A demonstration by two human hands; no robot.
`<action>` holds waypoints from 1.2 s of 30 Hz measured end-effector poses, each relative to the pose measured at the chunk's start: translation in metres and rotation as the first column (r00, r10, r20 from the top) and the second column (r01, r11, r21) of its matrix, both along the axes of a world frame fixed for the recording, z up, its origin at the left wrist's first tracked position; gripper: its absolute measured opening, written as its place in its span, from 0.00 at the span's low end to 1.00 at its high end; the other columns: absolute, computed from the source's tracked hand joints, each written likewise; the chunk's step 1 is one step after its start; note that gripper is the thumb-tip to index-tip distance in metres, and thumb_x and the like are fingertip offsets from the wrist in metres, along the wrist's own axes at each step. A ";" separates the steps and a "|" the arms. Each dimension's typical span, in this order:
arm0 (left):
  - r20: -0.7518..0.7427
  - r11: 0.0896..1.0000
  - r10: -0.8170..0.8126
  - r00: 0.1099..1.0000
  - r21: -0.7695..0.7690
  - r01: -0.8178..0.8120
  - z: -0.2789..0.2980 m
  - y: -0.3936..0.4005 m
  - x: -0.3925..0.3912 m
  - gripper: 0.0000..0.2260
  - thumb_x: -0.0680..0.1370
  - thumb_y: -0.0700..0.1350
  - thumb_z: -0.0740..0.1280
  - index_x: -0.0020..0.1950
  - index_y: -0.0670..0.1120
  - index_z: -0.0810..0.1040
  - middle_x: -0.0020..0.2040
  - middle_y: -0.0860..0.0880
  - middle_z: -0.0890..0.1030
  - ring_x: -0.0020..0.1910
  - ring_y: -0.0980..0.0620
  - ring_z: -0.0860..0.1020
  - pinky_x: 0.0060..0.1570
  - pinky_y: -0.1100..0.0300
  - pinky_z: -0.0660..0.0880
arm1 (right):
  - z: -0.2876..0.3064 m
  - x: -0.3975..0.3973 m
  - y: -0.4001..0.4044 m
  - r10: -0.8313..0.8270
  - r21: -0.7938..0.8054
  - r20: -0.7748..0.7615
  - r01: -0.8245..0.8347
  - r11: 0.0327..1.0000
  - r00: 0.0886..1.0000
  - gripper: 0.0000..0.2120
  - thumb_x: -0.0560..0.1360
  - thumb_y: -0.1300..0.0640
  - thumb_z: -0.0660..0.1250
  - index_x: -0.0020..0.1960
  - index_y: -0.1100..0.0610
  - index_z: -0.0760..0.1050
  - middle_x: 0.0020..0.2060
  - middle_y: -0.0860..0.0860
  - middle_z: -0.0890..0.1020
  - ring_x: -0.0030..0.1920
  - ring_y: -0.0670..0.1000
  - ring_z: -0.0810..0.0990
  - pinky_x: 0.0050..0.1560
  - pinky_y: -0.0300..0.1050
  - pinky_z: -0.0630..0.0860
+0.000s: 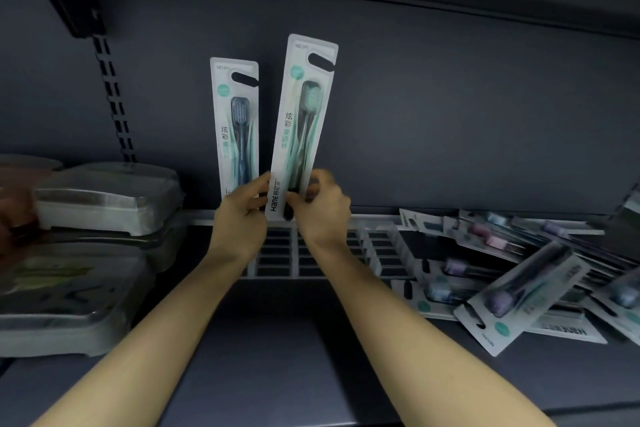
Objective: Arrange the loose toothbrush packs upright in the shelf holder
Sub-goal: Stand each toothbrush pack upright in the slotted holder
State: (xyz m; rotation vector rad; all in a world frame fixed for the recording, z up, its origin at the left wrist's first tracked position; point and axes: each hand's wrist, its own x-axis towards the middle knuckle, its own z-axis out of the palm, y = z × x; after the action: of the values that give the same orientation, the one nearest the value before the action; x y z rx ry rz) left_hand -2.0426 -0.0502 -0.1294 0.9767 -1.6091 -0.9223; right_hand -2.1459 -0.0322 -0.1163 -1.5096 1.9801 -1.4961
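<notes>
A toothbrush pack with a green brush [301,121] is held nearly upright, tilted slightly right, above the white slotted holder [377,250]. My left hand [242,215] and my right hand [322,208] both pinch its lower end. Behind it, a second pack with a dark blue brush [237,128] stands upright at the holder's back left, against the shelf's rear wall. A heap of loose packs [519,284] lies flat on the shelf to the right, partly over the holder's right end.
Stacked clear-lidded white boxes [100,204] fill the shelf's left side. A slotted upright rail [112,97] and bracket stand at the back left. The shelf above hangs overhead. The grey shelf floor [277,340] spreads in front of the holder.
</notes>
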 end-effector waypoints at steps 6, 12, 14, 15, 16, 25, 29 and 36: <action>0.022 0.996 0.063 0.998 0.067 -0.065 -0.003 -0.008 0.003 0.28 0.73 0.24 0.51 0.69 0.43 0.68 0.67 0.43 0.72 0.65 0.53 0.70 0.66 0.55 0.68 | -0.002 0.005 -0.008 0.013 0.035 -0.049 -0.011 0.999 0.999 0.11 0.74 0.58 0.67 0.54 0.60 0.70 0.45 0.56 0.82 0.44 0.54 0.80 0.37 0.41 0.69; 0.044 0.994 0.068 0.997 0.087 -0.071 -0.004 -0.008 0.001 0.28 0.73 0.24 0.51 0.70 0.42 0.65 0.67 0.42 0.71 0.67 0.51 0.69 0.63 0.58 0.68 | -0.006 0.006 -0.014 0.022 0.078 -0.061 -0.017 0.997 0.998 0.12 0.74 0.59 0.66 0.56 0.60 0.69 0.47 0.58 0.81 0.47 0.58 0.80 0.38 0.42 0.69; 0.039 0.992 0.081 0.996 0.089 -0.084 -0.002 -0.007 0.001 0.28 0.73 0.24 0.50 0.70 0.42 0.65 0.66 0.43 0.71 0.64 0.54 0.69 0.64 0.55 0.70 | -0.006 0.007 -0.016 0.020 0.083 -0.073 -0.014 0.996 0.997 0.13 0.74 0.59 0.65 0.57 0.60 0.68 0.48 0.58 0.81 0.47 0.58 0.80 0.38 0.43 0.69; 0.031 0.992 0.086 0.996 0.088 -0.088 -0.002 -0.007 0.001 0.28 0.73 0.24 0.50 0.70 0.42 0.66 0.64 0.43 0.72 0.62 0.56 0.69 0.63 0.54 0.70 | -0.006 0.008 -0.016 0.022 0.083 -0.078 -0.016 0.996 0.997 0.13 0.74 0.59 0.65 0.57 0.60 0.68 0.47 0.58 0.81 0.48 0.58 0.80 0.39 0.43 0.70; 0.024 0.992 0.088 0.996 0.089 -0.090 -0.002 -0.006 0.000 0.27 0.73 0.23 0.50 0.70 0.42 0.66 0.62 0.44 0.73 0.60 0.57 0.69 0.62 0.55 0.71 | -0.006 0.008 -0.017 0.024 0.082 -0.082 -0.017 0.996 0.996 0.13 0.74 0.59 0.65 0.57 0.60 0.68 0.47 0.58 0.81 0.47 0.58 0.80 0.39 0.43 0.70; 0.034 0.990 0.102 0.994 0.097 -0.105 -0.003 -0.009 0.001 0.28 0.73 0.24 0.51 0.70 0.42 0.66 0.66 0.40 0.72 0.65 0.53 0.69 0.66 0.49 0.68 | -0.009 0.010 -0.022 0.040 0.071 -0.115 -0.032 0.997 0.993 0.13 0.76 0.60 0.63 0.59 0.61 0.66 0.45 0.60 0.80 0.46 0.59 0.79 0.38 0.44 0.69; 0.062 0.990 0.091 0.994 0.099 -0.096 -0.004 -0.012 0.002 0.28 0.73 0.24 0.51 0.70 0.42 0.65 0.67 0.40 0.71 0.67 0.49 0.69 0.66 0.55 0.68 | -0.010 0.009 -0.024 0.058 0.074 -0.124 -0.050 0.996 0.991 0.13 0.76 0.61 0.62 0.59 0.62 0.65 0.43 0.60 0.78 0.41 0.57 0.76 0.37 0.44 0.67; 0.079 0.993 0.050 0.996 0.099 -0.057 -0.002 -0.015 0.005 0.29 0.73 0.24 0.50 0.71 0.43 0.64 0.67 0.42 0.70 0.68 0.50 0.69 0.62 0.57 0.70 | -0.012 0.010 -0.025 0.088 0.045 -0.086 -0.084 0.995 0.992 0.14 0.75 0.63 0.62 0.59 0.62 0.65 0.44 0.60 0.79 0.44 0.59 0.79 0.42 0.51 0.77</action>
State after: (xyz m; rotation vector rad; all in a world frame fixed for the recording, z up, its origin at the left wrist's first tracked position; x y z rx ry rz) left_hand -2.0372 -0.0649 -0.1315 1.1322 -1.6047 -0.9468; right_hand -2.1364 -0.0573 -0.1280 -1.6477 1.9535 -1.3691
